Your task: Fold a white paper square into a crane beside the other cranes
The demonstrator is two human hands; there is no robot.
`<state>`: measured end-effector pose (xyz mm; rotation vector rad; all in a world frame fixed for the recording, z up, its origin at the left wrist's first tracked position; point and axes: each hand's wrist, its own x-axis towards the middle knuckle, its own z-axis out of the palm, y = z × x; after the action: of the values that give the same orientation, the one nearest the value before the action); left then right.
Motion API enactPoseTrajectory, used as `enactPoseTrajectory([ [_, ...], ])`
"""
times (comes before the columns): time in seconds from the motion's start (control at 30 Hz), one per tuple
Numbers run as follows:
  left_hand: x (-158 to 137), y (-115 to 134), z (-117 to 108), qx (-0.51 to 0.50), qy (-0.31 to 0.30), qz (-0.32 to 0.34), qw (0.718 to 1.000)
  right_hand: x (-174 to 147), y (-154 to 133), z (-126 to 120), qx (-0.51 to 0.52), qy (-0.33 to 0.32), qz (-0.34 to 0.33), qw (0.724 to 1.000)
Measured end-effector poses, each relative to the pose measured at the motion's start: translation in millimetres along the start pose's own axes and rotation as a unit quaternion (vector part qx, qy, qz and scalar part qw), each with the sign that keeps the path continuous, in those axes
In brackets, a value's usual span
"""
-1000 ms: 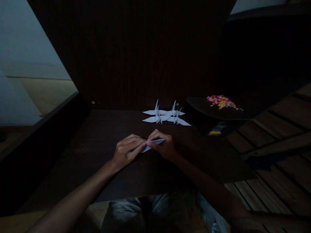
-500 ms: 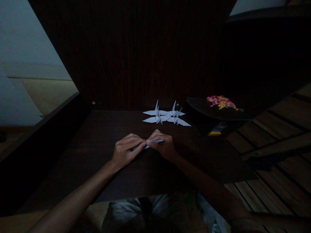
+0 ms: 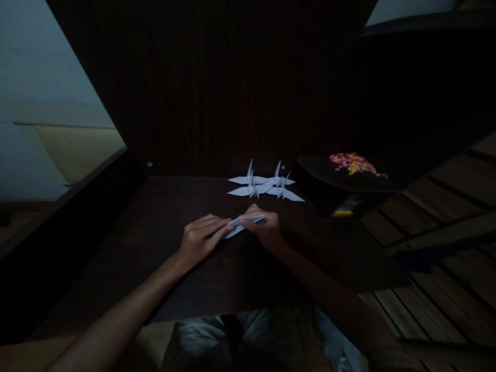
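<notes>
Between my two hands is a folded piece of white paper (image 3: pixel 237 227), held just above the dark tabletop. My left hand (image 3: pixel 199 236) pinches its left end between thumb and fingers. My right hand (image 3: pixel 265 228) grips the right part, the thumb lying across the front and the fingers behind. The paper's pointed tip shows past the right thumb; its left end is hidden by the left fingers. Beyond my hands, several white origami cranes (image 3: pixel 251 190) stand close together with wings spread and overlapping.
The dark wooden desk (image 3: pixel 155 217) has a tall back panel (image 3: pixel 232 88) and a raised left side board (image 3: pixel 70 201). At the right, a small shelf (image 3: pixel 313 168) bears a heap of colourful small pieces (image 3: pixel 354 163). A rainbow-edged item (image 3: pixel 343 212) sits below it.
My right hand has shifted slightly right, away from the left, so more of the folded paper shows between them. The cranes have not moved.
</notes>
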<state>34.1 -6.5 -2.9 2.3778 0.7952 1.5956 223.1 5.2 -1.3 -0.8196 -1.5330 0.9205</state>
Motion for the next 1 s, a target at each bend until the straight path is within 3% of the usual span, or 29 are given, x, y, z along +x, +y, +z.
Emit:
enactPoseTrajectory([
  [0.4,3,5,-1,-0.057,0.004,-0.146,0.988,-1,4,1,0.046,-0.024,0.021,0.998],
  [0.73,2,8,0,-0.056,0.015,-0.187,0.981,0,3,2,0.076,-0.031,0.009,0.997],
  [1.0,1,11,-2,-0.052,-0.018,-0.227,0.972,-1,6,4,0.088,-0.029,0.025,0.995],
])
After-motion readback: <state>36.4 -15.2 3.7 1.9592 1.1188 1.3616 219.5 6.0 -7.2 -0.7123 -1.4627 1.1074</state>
